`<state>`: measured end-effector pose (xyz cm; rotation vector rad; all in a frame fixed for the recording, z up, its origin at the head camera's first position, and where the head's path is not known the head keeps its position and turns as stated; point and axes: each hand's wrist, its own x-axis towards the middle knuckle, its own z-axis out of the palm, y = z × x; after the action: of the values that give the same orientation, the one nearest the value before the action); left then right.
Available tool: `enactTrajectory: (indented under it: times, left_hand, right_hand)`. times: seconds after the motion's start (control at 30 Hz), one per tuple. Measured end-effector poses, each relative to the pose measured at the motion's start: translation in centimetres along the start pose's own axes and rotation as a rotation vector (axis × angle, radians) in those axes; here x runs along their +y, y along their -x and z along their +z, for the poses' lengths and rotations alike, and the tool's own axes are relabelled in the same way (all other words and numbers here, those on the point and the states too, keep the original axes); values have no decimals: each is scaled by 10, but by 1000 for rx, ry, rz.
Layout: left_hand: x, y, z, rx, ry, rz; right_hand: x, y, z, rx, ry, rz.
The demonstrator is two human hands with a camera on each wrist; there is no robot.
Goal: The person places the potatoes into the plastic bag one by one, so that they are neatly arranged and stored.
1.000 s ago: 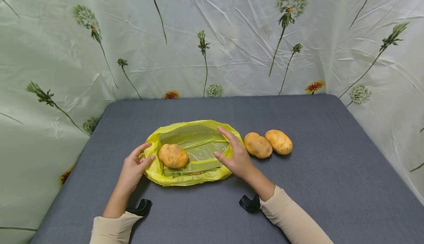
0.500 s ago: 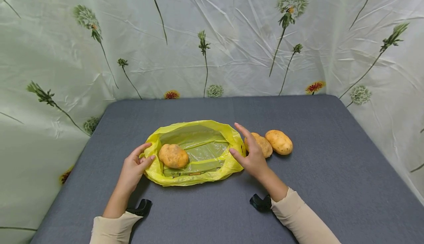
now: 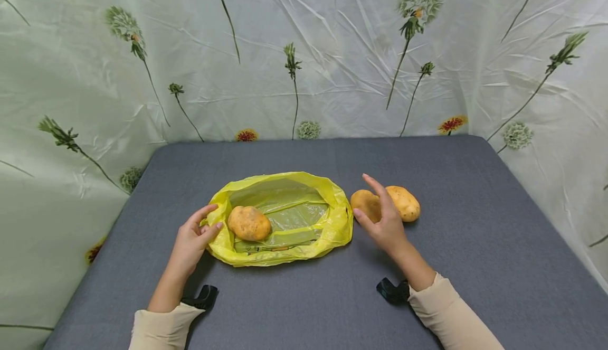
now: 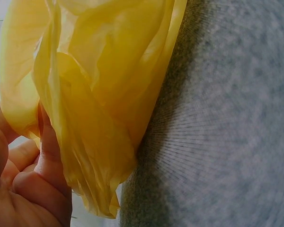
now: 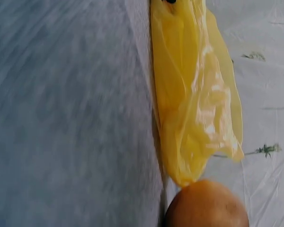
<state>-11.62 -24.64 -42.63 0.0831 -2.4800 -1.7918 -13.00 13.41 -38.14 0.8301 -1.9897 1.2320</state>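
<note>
A yellow plastic bag [image 3: 339, 218] lies with its mouth spread wide, and one potato [image 3: 249, 223] sits inside at its left end. My left hand [image 3: 191, 242] pinches the bag's left edge between thumb and fingers; the left wrist view shows the yellow film [image 4: 104, 94] gathered at the fingers. Over the two loose potatoes, my right hand [image 3: 387, 226] is spread, holding nothing. It partly covers the nearer potato [image 3: 364, 205], which lies beside the bag's right end. The farther potato [image 3: 404, 203] is just to the right. In the right wrist view a potato [image 5: 207, 208] shows at the bottom edge.
Everything lies on a grey cloth-covered table [image 3: 294, 308]. Behind it hangs a pale curtain [image 3: 332, 75] printed with dandelions and flowers. Black straps [image 3: 394, 291] show at both wrists.
My right hand has moved right, from over the bag's right end to above the loose potatoes. The bag's right rim has spread slightly outward. My left hand has stayed put.
</note>
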Motion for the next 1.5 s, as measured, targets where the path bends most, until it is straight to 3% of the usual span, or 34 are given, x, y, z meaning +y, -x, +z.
enactTrajectory:
  times: [0.2, 0.33, 0.47, 0.6, 0.77, 0.9, 1.2, 1.5]
  left_hand:
    - [1, 0, 0, -4, 0, -1]
    - [11, 4, 1, -4, 8, 8]
    - [24, 9, 3, -2, 16, 27]
    - [24, 9, 3, -8, 25, 27]
    - [26, 10, 3, -10, 25, 29]
    - [26, 10, 3, -3, 25, 37]
    - [4, 2, 1, -1, 14, 18]
    - [26, 10, 3, 1, 22, 29]
  right_hand:
    - [5, 4, -13, 25, 39, 29]
    - [12, 7, -21, 49, 69, 36]
    - [37, 19, -27, 80, 132, 35]
    - [60, 32, -34, 90, 167, 55]
    - [67, 36, -43, 97, 173, 93]
    - [70, 40, -49, 100, 176, 133]
    - [77, 46, -56, 68, 197, 261]
    - [84, 51, -58, 36, 177, 408]
